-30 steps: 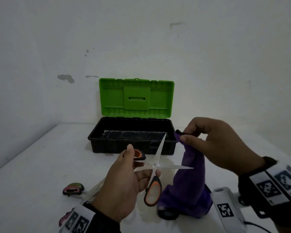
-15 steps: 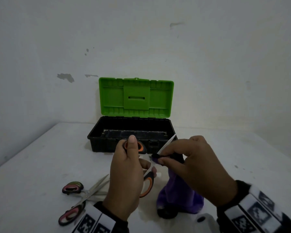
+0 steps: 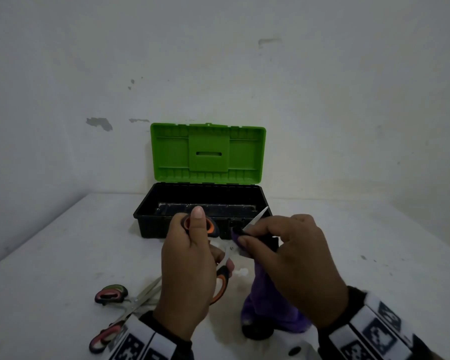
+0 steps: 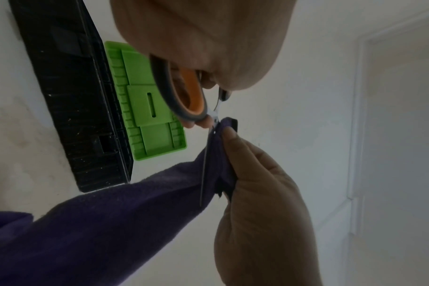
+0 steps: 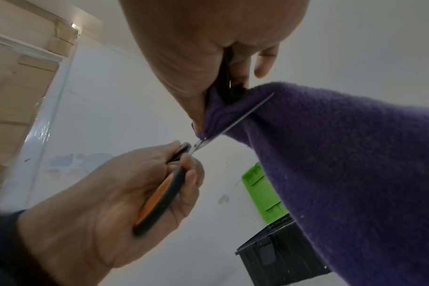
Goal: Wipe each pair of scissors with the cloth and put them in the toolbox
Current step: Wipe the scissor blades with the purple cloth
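Note:
My left hand (image 3: 190, 271) grips the orange-and-black scissors (image 3: 220, 281) by their handles, thumb through the upper loop (image 4: 184, 92). The blade tip (image 3: 260, 213) points up and right, in front of the toolbox. My right hand (image 3: 283, 258) pinches the purple cloth (image 3: 265, 307) around the blade near the pivot; the cloth (image 5: 355, 174) hangs down to the table. The blade (image 5: 245, 116) lies against the cloth fold. A toolbox (image 3: 166, 224) with a black base and an open green lid (image 3: 208, 153) stands behind. A second pair of scissors (image 3: 115, 294) with pink-and-green handles lies at the lower left.
The white table (image 3: 63, 255) meets a wall right behind the toolbox and another on the left. A small black round object (image 3: 256, 332) sits under the cloth's lower end. A door frame (image 4: 355, 116) shows in the wrist views.
The right hand brought the cloth left and closed it over the scissors' blade. The blades, spread wide a second ago, have closed up. Both hands rose slightly toward the toolbox.

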A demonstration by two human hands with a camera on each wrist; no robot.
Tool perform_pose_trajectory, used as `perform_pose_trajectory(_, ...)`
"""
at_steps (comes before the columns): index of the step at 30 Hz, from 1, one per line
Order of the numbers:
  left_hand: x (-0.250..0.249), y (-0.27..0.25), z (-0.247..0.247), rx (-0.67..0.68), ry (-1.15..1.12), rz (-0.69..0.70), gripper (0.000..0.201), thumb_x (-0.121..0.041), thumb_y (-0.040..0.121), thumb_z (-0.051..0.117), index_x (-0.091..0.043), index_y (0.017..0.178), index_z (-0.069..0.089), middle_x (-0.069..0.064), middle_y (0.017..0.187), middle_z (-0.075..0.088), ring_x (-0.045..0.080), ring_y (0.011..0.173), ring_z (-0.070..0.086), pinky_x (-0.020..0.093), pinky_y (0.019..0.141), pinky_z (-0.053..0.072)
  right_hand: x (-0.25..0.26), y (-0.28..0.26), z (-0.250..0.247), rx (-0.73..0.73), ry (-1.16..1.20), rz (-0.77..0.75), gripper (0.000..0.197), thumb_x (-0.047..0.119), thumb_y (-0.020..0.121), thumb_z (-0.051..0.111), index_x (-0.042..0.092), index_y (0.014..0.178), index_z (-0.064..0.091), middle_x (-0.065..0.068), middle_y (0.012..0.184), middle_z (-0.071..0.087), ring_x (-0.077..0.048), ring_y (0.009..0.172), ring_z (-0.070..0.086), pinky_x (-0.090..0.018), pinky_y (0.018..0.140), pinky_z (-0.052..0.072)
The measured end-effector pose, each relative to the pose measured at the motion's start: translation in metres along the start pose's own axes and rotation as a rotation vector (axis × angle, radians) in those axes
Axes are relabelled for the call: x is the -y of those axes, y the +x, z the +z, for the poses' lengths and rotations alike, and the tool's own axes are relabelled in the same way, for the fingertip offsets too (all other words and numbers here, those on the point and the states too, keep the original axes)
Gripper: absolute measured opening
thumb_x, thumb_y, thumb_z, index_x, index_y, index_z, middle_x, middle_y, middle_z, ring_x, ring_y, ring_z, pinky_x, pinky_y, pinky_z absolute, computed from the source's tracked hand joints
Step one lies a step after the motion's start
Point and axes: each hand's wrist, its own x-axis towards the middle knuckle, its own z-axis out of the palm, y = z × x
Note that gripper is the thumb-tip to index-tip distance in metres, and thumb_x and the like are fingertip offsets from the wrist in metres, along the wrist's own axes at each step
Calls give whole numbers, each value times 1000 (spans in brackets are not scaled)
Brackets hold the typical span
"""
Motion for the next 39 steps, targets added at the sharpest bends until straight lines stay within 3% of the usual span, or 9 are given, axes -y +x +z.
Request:
perform_pose_trajectory(4,2,0,1,25,4,7,42,-53,95,35,-13,87,46,33,60,55,36,43,57,33,42,50,-8,6,-2,-102,28,69,9,28,77,80,32,72,74,26,65,66,5,71,63,-35,74,53)
perform_pose_trajectory(7,3,0,1,17,20,16,41,-53,95,35,-15,86,47,31,58,55,37,44,57,39,43,52,-1,-2,1,-62,6,49,10,29,76,82,34,73,73,33,65,61,11,76,58,-29,73,48)
perform_pose_trajectory(13,4,-2,1,18,45,21,40,-51,96,35,-13,87,48,35,63,56,41,46,58,34,41,50,-16,5,-3,-172,57,110,13,18,75,83,27,71,74,20,62,66,10,69,63,2,62,40)
perform_pose_trajectory(15,3,-2,1,17,36,18,40,-51,95,37,-14,87,48,34,63,56,41,46,58,32,40,49,-13,2,-1,-160,59,100,14,20,75,83,30,71,74,22,63,66,7,68,64,-8,69,47)
perform_pose_trajectory(18,3,1,-2,37,9,-3,33,-43,97,44,-12,88,49,32,63,57,39,45,58,34,42,51,-5,-5,4,-101,44,90,11,28,77,81,33,72,73,30,68,65,3,69,63,-38,75,53)
perform_pose_trajectory(23,7,3,-1,67,-84,-33,16,-21,97,53,-9,86,51,20,59,49,35,46,54,38,44,51,-17,4,1,-176,94,139,13,18,75,83,27,72,74,23,62,65,12,68,62,2,62,40)
perform_pose_trajectory(27,10,2,-3,41,-29,53,17,-24,96,54,-11,86,51,27,59,52,38,46,57,36,44,51,-11,-3,5,-113,88,111,11,24,77,81,32,73,74,25,67,67,8,69,64,-16,73,48)
perform_pose_trajectory(31,10,0,-5,55,-19,59,16,-26,95,54,-12,86,52,27,58,53,36,45,59,37,45,51,-22,5,0,-184,127,188,15,21,77,81,30,70,72,20,63,67,5,68,64,-1,63,41)
perform_pose_trajectory(39,10,4,-8,28,-48,4,18,-28,96,53,-13,87,53,16,59,55,35,50,60,40,48,54,-46,21,-18,-211,103,285,7,26,79,78,24,74,75,16,67,70,1,68,64,-10,64,46)
